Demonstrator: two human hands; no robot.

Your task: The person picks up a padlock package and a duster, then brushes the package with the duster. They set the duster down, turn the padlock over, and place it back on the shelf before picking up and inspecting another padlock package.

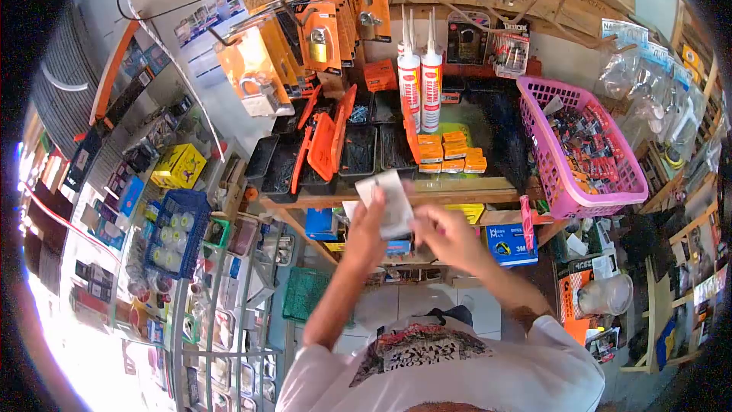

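Note:
A small white packet or card [393,204] is held up in front of the wooden shelf edge. My left hand [369,223] grips it on its left side, thumb lying across its face. At its lower right edge, my right hand [442,230] has its fingers pressed together, touching or very near the packet; whether they pinch it is blurred. Behind the hands stand small orange boxes [453,154] and two white sealant tubes [431,91]. Black bins [358,149] of small hardware lie beyond, with orange holders [328,141] among them.
A pink basket [583,200] of small packets sits at the right of the counter. Padlock packs [319,38] hang above. A blue basket [178,233] is on the left shelving, and a blue box [509,246] lies below the counter's edge.

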